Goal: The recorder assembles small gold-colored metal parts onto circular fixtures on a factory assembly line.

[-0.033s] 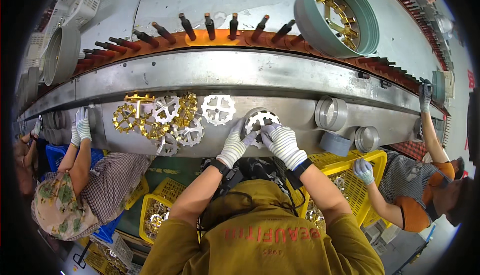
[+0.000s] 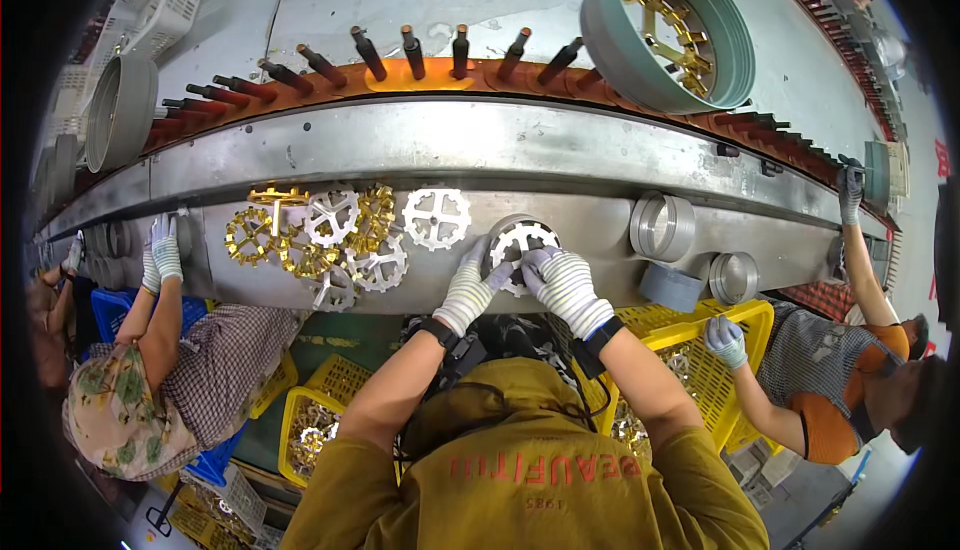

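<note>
A silver toothed wheel (image 2: pixel 510 239) sits in a grey metal ring (image 2: pixel 516 218) on the steel ledge before me. My left hand (image 2: pixel 467 290), in a striped white glove, grips its left side with bent fingers. From the right, my right hand (image 2: pixel 568 292), gloved alike, closes on the wheel's near right edge. The fingers of both hands nearly meet at the near rim, and partly hide it. Beside my left hand lies a loose silver toothed wheel (image 2: pixel 437 218). Further left, gold toothed wheels (image 2: pixel 302 253) and more silver ones overlap in a heap.
Several grey rings (image 2: pixel 672 288) stand or lie right of my hands. Behind the ledge runs a line of dark upright spindles (image 2: pixel 461 53), with a large green ring (image 2: pixel 597 25) over it. Yellow baskets (image 2: pixel 745 333) stand below. Co-workers sit left (image 2: pixel 130 400) and right (image 2: pixel 810 380).
The spindles and the large green ring have shifted slightly to the left. My hands, the wheel and the ring between them show no visible movement.
</note>
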